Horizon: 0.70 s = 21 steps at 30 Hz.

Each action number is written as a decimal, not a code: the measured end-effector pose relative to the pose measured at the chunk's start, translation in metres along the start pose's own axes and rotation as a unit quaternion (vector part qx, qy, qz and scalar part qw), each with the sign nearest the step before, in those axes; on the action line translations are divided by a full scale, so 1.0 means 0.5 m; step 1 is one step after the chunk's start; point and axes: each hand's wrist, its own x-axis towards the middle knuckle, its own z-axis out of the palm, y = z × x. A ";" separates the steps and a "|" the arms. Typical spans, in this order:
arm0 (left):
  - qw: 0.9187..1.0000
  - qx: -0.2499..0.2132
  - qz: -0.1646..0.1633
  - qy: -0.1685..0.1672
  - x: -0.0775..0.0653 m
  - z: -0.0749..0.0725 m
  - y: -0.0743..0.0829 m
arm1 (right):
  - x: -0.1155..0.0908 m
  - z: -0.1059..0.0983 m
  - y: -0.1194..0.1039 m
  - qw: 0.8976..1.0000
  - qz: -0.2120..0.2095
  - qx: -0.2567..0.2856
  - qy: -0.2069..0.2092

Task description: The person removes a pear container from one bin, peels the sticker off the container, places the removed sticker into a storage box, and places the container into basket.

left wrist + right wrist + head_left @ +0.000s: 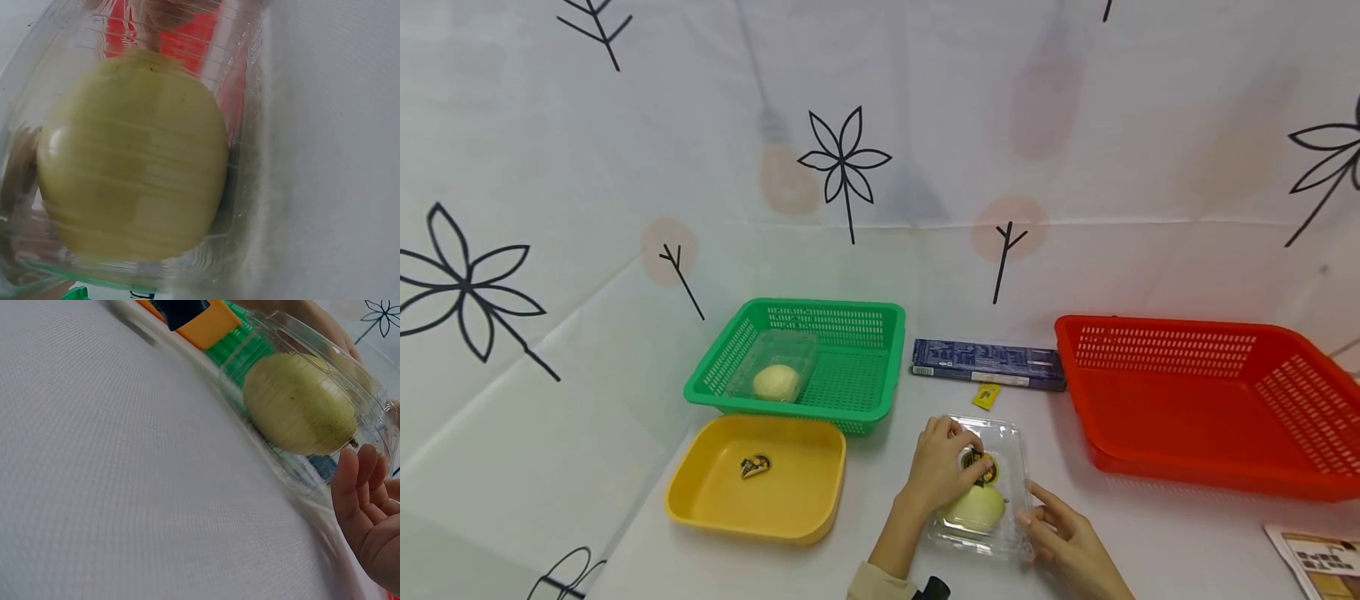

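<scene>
Head | left hand (pixel 942 467) arched over clear box (pixel 1011 475) | right hand (pixel 1063 535) at its edge

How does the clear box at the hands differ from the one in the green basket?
The first box has the left hand over it and the right hand at its side; the second box, in the green basket, is untouched. A round dark label shows on the first, none on the second. The first holds a greenish fruit, the second a paler, creamier fruit. Both are clear.
</scene>
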 end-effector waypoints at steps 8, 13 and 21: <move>1.000 -0.004 -0.008 -0.001 -0.002 0.001 0.002 | -0.001 -0.001 -0.002 1.000 -0.004 -0.002 -0.001; 1.000 -0.008 -0.008 -0.006 -0.001 -0.002 0.004 | -0.002 -0.001 -0.001 1.000 -0.008 -0.003 0.005; 1.000 -0.026 -0.007 0.007 -0.003 -0.001 -0.001 | -0.002 0.001 -0.001 1.000 -0.015 -0.008 0.002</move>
